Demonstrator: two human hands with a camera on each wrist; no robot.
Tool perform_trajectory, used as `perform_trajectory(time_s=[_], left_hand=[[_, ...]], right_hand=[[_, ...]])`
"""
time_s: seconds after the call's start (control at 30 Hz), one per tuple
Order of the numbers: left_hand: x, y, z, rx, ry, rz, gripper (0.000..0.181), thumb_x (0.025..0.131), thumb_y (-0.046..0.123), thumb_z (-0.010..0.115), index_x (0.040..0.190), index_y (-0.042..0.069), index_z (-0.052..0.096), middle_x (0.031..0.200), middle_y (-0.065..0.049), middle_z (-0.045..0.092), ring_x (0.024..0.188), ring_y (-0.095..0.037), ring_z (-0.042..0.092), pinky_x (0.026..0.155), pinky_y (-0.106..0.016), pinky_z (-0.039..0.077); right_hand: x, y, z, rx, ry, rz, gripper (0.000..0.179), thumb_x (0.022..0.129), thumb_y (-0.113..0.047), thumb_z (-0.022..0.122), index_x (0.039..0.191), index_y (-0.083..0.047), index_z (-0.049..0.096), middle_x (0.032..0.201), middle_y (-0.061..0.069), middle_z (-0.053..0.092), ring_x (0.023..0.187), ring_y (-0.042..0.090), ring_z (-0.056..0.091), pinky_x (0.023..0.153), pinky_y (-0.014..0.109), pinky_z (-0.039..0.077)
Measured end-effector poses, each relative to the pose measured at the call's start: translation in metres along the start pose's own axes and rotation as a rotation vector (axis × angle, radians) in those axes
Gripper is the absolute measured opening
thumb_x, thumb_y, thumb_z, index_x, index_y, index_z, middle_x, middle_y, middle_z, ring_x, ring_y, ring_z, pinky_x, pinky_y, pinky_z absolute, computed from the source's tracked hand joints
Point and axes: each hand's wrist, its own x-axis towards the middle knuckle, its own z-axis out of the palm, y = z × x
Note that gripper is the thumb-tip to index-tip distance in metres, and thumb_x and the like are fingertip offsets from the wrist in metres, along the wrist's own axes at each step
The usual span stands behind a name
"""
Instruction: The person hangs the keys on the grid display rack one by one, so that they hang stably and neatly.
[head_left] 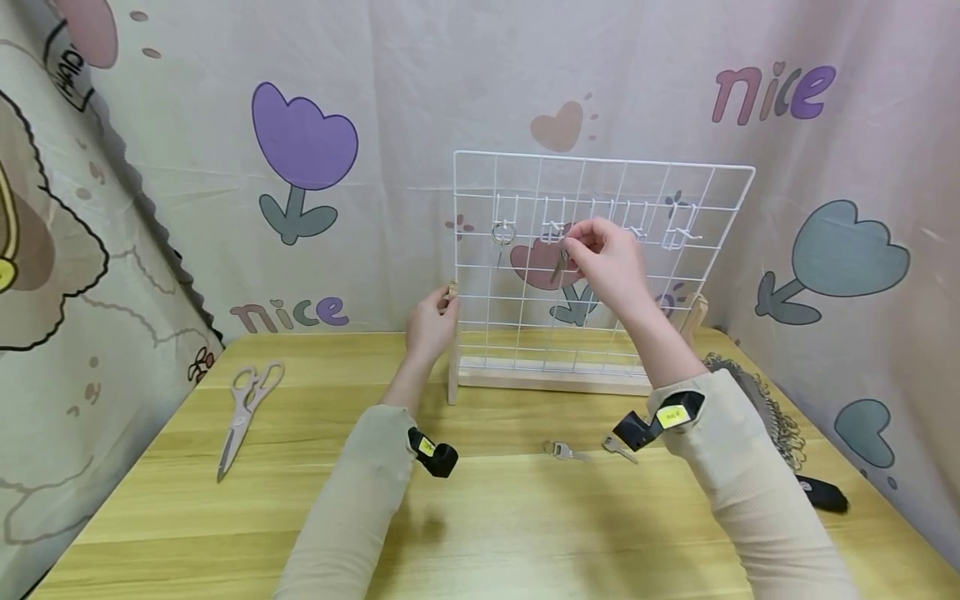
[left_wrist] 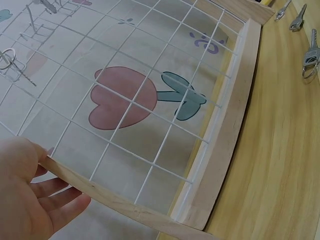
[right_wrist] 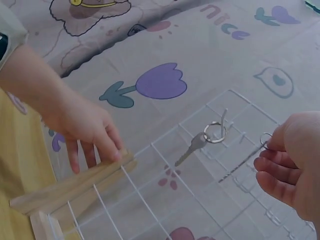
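Observation:
A white wire grid rack (head_left: 555,377) with a wooden base and posts stands at the back of the table. My left hand (head_left: 431,325) grips its left wooden post (right_wrist: 75,182), thumb on one side and fingers on the other. Up at the hooks, my right hand (head_left: 611,262) pinches a key (right_wrist: 242,162) by its small ring, and the blade points down and away from the fingers. Another key (right_wrist: 192,150) hangs by its ring from the leftmost hook. More white hooks (head_left: 678,237) line the grid to the right.
On the table in front of the rack lie a key with a ring (head_left: 562,451) and another key (head_left: 618,448); the left wrist view shows a third key (left_wrist: 282,9). Scissors (head_left: 243,408) lie at the left. A grey frilled item (head_left: 757,408) and a black object (head_left: 823,493) lie at the right.

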Motion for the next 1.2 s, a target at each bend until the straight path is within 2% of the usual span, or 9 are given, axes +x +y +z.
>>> perform_trajectory(time_s=[0.13,0.23,0.33,0.57,0.67,0.93,1.2], left_hand=[[-0.001,0.001,0.0,0.0,-0.005,-0.008,0.043,0.096,0.026,0.048,0.134,0.006,0.048,0.123,-0.014,0.058,0.111,-0.028,0.056,0.09,-0.043,0.045],[-0.001,0.002,-0.001,0.001,-0.004,-0.007,0.043,0.096,0.025,0.048,0.135,0.005,0.048,0.123,-0.014,0.058,0.111,-0.028,0.056,0.09,-0.043,0.045],[-0.002,0.003,-0.001,0.004,-0.002,-0.002,0.043,0.096,0.025,0.048,0.134,0.005,0.048,0.122,-0.015,0.059,0.11,-0.028,0.056,0.089,-0.043,0.045],[-0.001,0.001,0.0,0.005,0.0,-0.005,0.043,0.096,0.025,0.049,0.135,0.005,0.048,0.122,-0.015,0.059,0.11,-0.028,0.057,0.089,-0.043,0.045],[-0.001,0.002,0.0,0.003,0.001,-0.008,0.043,0.096,0.025,0.049,0.135,0.005,0.047,0.122,-0.015,0.059,0.11,-0.029,0.056,0.09,-0.043,0.045],[-0.001,0.002,0.0,-0.003,0.001,-0.002,0.043,0.096,0.024,0.048,0.135,0.005,0.047,0.122,-0.015,0.059,0.11,-0.028,0.056,0.089,-0.043,0.045],[-0.001,0.001,0.0,-0.005,0.001,-0.007,0.043,0.096,0.025,0.048,0.135,0.005,0.047,0.123,-0.015,0.059,0.11,-0.029,0.056,0.089,-0.043,0.045]], right_hand=[[0.004,-0.003,0.003,-0.009,0.05,-0.004,0.012,0.088,-0.008,0.058,0.092,0.003,0.062,0.075,0.01,0.06,0.057,0.014,0.056,0.049,0.017,0.048],[0.006,-0.004,0.004,-0.022,0.078,-0.001,0.012,0.088,-0.007,0.058,0.092,0.003,0.062,0.074,0.007,0.06,0.054,0.007,0.055,0.049,0.017,0.047],[0.008,-0.005,0.005,-0.037,0.09,0.006,0.013,0.089,-0.007,0.056,0.094,0.004,0.062,0.076,0.007,0.06,0.056,0.008,0.057,0.051,0.015,0.047],[0.01,-0.005,0.008,-0.071,0.1,0.008,0.014,0.09,-0.007,0.055,0.096,0.004,0.062,0.079,0.009,0.059,0.064,0.022,0.062,0.055,0.015,0.049],[0.01,-0.004,0.01,-0.083,0.1,0.013,0.014,0.09,-0.007,0.054,0.095,0.004,0.062,0.079,0.009,0.06,0.064,0.021,0.061,0.055,0.016,0.049],[0.011,0.0,0.013,-0.108,0.094,0.015,0.014,0.088,-0.008,0.055,0.094,0.002,0.063,0.08,0.01,0.062,0.059,0.008,0.057,0.055,0.014,0.046],[0.008,0.006,0.014,-0.189,0.067,-0.023,0.017,0.089,-0.012,0.055,0.095,0.0,0.064,0.08,0.011,0.062,0.069,0.016,0.054,0.059,0.021,0.04]])
